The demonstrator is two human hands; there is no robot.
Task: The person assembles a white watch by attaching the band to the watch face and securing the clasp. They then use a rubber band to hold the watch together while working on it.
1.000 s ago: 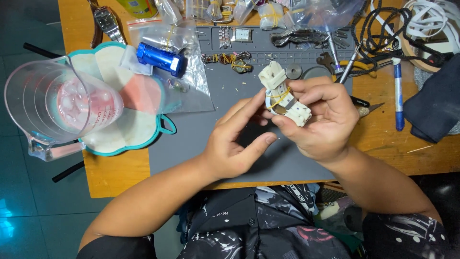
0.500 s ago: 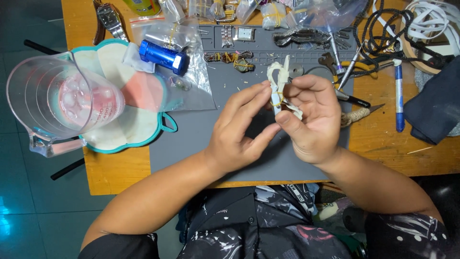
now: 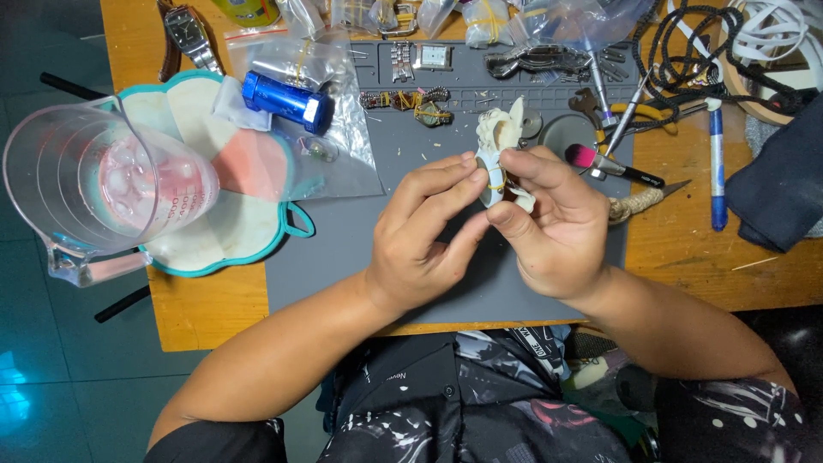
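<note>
At far left of the frame stood a clear plastic measuring jug (image 3: 94, 193), tilted in the view, with pale pinkish liquid and what looked like ice inside. Just right of it, partly beneath, lay a teal-rimmed silicone mat (image 3: 225, 249) on the wooden table (image 3: 206, 309), bearing a folded white cloth (image 3: 236, 105) and a pink patch. Above, at upper left, lay a wristwatch (image 3: 190, 36). Further right lay a clear plastic bag (image 3: 330, 129), topped by a blue cylindrical flashlight (image 3: 285, 100); a small glassy piece showed inside the bag, too small to identify. Underneath spread a grey work mat (image 3: 343, 249) across the middle.

At centre frame, the left hand (image 3: 424, 227) pinched a small cream-white carved object (image 3: 500, 150) with thumb and forefinger; the right hand (image 3: 557, 219) clasped the same object from the other side, fingers curled about its lower part. Held upright above the grey mat, the object was wound with a thin yellowish band.

Along the top edge sat several small clear bags (image 3: 480, 17) holding little parts, contents unclear. To the right lay a pink-tipped brush (image 3: 610, 165), a blue pen (image 3: 716, 163), a tangle of black cord (image 3: 686, 60) and, at far right, dark blue cloth (image 3: 784, 176).
</note>
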